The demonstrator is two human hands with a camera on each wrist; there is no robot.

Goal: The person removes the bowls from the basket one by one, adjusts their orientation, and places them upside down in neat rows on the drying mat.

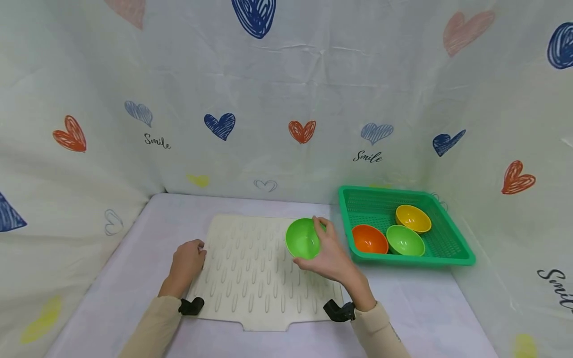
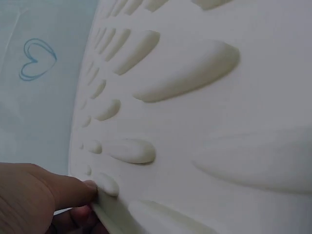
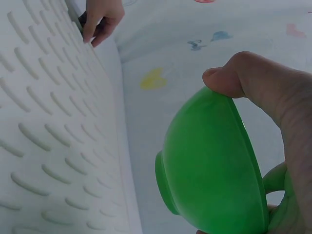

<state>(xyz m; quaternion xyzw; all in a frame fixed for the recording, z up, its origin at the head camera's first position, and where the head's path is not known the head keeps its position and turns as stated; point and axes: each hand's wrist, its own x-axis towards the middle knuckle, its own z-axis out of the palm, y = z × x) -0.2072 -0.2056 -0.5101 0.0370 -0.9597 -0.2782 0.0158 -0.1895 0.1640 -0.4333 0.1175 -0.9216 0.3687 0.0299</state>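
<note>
In the head view my right hand (image 1: 329,256) holds a green bowl (image 1: 302,238) by its rim, over the right part of a cream board with raised oval ridges (image 1: 243,278). The thumb (image 3: 226,83) lies on one side of the rim in the right wrist view, the fingers on the other. The bowl is tilted, its hollow facing my head. At the board's left edge, my left hand (image 1: 188,261) pinches the rim of the board between thumb (image 2: 75,191) and curled fingers.
A green plastic basket (image 1: 447,223) stands at the right, beyond the board. Inside are an orange bowl (image 1: 369,239), another green bowl (image 1: 406,240) and a yellow bowl (image 1: 413,219). A curtain with hearts (image 1: 250,79) hangs behind the white table (image 1: 179,209).
</note>
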